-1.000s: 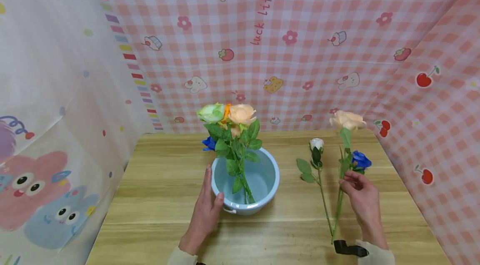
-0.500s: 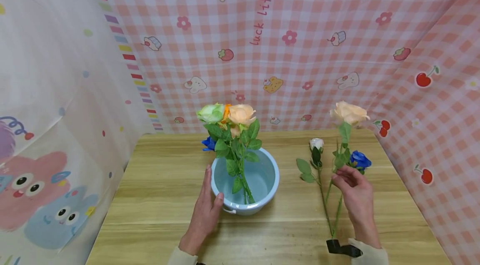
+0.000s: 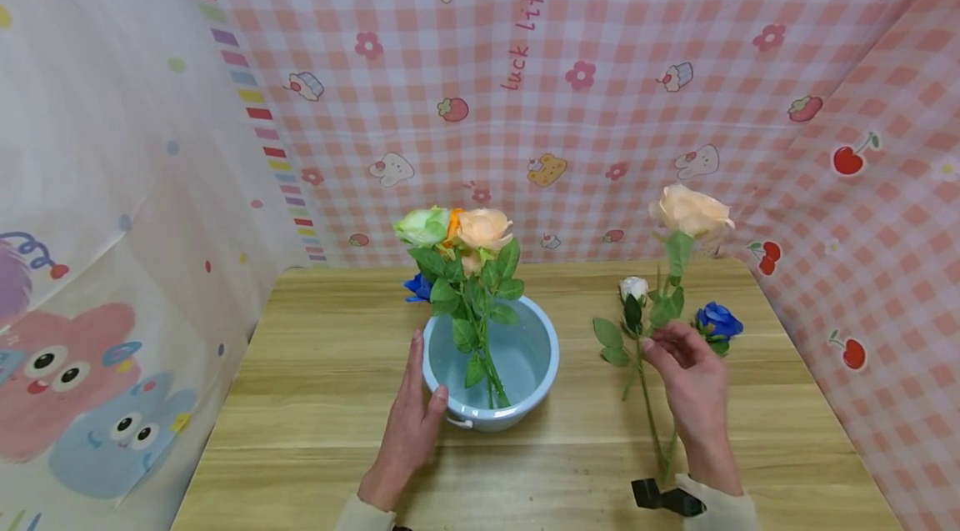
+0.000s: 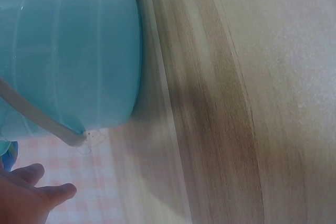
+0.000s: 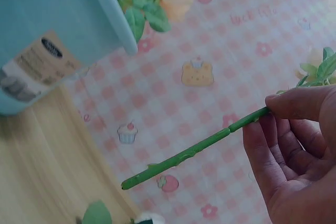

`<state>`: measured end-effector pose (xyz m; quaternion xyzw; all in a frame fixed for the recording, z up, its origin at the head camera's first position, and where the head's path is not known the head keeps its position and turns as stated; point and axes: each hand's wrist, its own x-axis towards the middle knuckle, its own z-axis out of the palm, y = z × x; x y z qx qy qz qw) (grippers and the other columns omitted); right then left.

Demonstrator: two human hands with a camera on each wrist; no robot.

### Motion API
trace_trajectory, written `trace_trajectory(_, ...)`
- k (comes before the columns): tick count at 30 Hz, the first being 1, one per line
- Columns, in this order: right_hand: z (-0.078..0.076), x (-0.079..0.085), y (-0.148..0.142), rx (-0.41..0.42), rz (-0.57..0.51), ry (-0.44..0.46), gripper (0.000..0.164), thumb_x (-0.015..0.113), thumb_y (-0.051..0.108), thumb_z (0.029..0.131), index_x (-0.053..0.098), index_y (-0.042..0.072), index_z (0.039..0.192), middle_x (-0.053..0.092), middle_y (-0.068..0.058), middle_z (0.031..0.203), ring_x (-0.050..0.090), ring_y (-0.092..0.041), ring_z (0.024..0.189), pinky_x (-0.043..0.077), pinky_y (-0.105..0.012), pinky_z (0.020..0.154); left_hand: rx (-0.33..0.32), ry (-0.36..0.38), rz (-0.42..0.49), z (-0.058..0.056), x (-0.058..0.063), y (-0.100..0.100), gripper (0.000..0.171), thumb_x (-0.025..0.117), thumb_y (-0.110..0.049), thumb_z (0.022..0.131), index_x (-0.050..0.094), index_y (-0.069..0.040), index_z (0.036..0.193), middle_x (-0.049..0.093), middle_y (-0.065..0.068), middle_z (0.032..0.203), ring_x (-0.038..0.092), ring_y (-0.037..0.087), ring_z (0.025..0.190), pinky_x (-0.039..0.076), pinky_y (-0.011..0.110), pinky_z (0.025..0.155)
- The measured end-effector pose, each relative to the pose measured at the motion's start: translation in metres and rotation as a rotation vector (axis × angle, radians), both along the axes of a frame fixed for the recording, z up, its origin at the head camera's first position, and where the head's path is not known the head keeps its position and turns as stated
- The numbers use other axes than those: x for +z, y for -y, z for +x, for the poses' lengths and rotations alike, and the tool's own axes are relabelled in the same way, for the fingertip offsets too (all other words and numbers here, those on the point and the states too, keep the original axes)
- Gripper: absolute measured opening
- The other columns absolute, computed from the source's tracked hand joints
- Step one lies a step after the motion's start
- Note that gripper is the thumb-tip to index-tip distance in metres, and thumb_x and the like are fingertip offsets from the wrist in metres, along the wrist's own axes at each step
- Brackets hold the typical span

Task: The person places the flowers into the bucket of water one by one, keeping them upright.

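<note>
My right hand [image 3: 693, 381] pinches the green stem of a peach rose [image 3: 692, 212] between thumb and fingers, the bloom standing above the hand. In the right wrist view the stem's cut end [image 5: 173, 163] points down and left, above the table. My left hand [image 3: 408, 427] rests with straight fingers along the near left side of a light blue bucket [image 3: 551, 356]. In the bucket lean several flowers, among them a green rose [image 3: 422, 227], another peach rose [image 3: 485, 229] and a blue one [image 3: 418, 288]. The left wrist view shows the bucket's wall and its handle [image 4: 44, 119].
A white rose [image 3: 633, 288] lies on the wooden table [image 3: 322, 398] right of the bucket. A blue rose [image 3: 720, 320] lies farther right, its stem partly behind my right hand. A pink checked cloth [image 3: 577, 131] hangs behind the table.
My right hand has lifted the peach rose and carried it left, away from the blue rose and over the white rose's stem. My left hand and the bucket have stayed still.
</note>
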<state>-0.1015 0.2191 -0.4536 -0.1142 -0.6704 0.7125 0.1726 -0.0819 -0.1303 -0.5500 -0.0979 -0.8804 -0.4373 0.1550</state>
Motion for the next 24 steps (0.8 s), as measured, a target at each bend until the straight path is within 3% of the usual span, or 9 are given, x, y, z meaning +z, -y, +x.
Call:
trace_trajectory(7, 0.002, 0.006, 0.016, 0.018, -0.027, -0.055, 0.022, 0.071, -0.014, 0.088, 0.064, -0.011, 0.109, 0.070, -0.003, 0.095, 0.068, -0.011, 0.089, 0.058, -0.015, 0.075, 0.002, -0.012, -0.002, 0.000, -0.001, 0.000, 0.081, 0.053, -0.016, 0.101, 0.008, -0.010, 0.167, 0.015, 0.015, 0.172, 0.024, 0.039, 0.153, 0.029, 0.059, 0.119)
trace_trajectory(16, 0.006, 0.017, 0.034, 0.059, -0.031, -0.078, 0.022, 0.071, -0.014, 0.088, 0.063, -0.011, 0.108, 0.069, -0.001, 0.095, 0.068, -0.012, 0.091, 0.058, -0.017, 0.077, 0.002, -0.008, 0.004, 0.000, -0.001, 0.000, 0.082, 0.053, -0.014, 0.100, 0.007, -0.013, 0.168, 0.012, 0.009, 0.173, 0.023, 0.037, 0.154, 0.028, 0.058, 0.120)
trace_trajectory(24, 0.008, 0.023, 0.046, 0.084, -0.013, -0.117, 0.023, 0.070, -0.015, 0.088, 0.062, -0.011, 0.109, 0.068, -0.006, 0.097, 0.067, -0.014, 0.092, 0.058, -0.017, 0.075, 0.006, -0.012, -0.002, 0.000, -0.001, 0.000, 0.080, 0.052, -0.018, 0.101, 0.008, -0.012, 0.168, 0.016, 0.017, 0.171, 0.024, 0.037, 0.154, 0.029, 0.057, 0.120)
